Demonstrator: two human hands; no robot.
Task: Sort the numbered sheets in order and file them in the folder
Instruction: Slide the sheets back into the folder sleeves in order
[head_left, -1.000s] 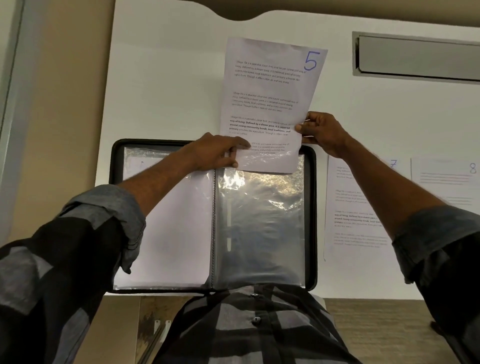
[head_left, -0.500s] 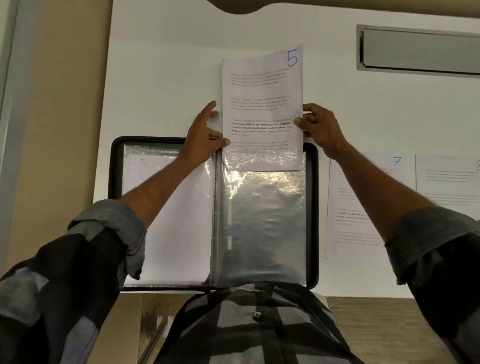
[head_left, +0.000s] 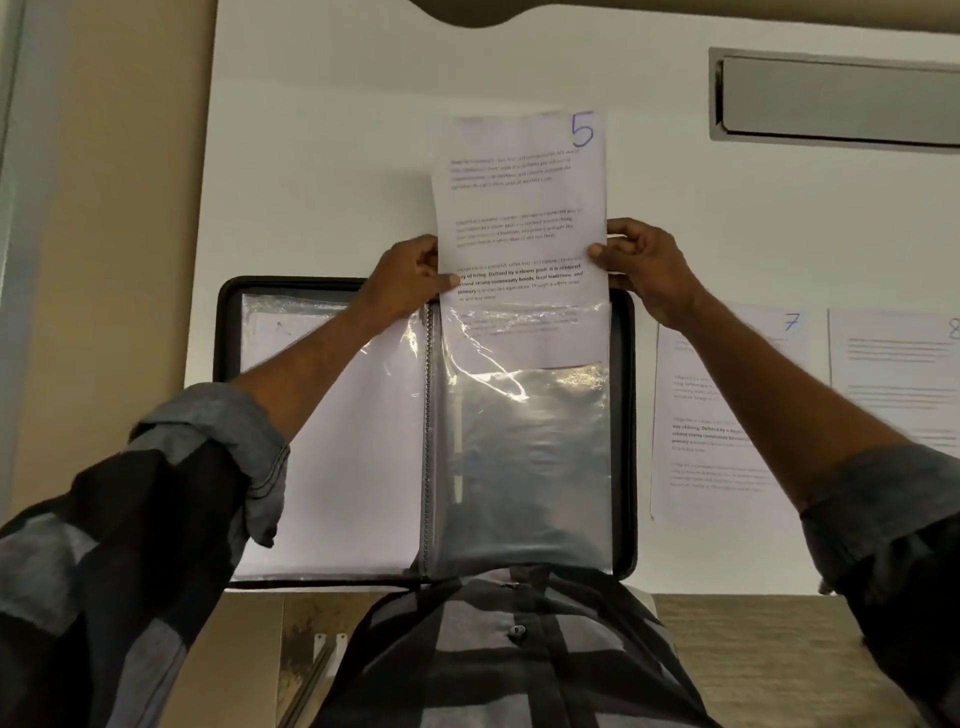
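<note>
The white printed paper sheet marked 5 (head_left: 519, 218) has its lower edge inside the clear plastic sleeve (head_left: 524, 467) of the open black-rimmed folder (head_left: 627, 441), the rest above the folder's top rim. The left hand (head_left: 408, 283) and right hand (head_left: 647, 267) pinch its side edges between fingers and thumb; light and floppy, it likely needs gripping low to avoid buckling

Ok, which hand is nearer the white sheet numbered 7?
Right. The right hand pinches the right edge of the white sheet numbered 5, just up-left of the white sheet numbered 7; the left hand grips the 5's left edge, farther off.
</note>
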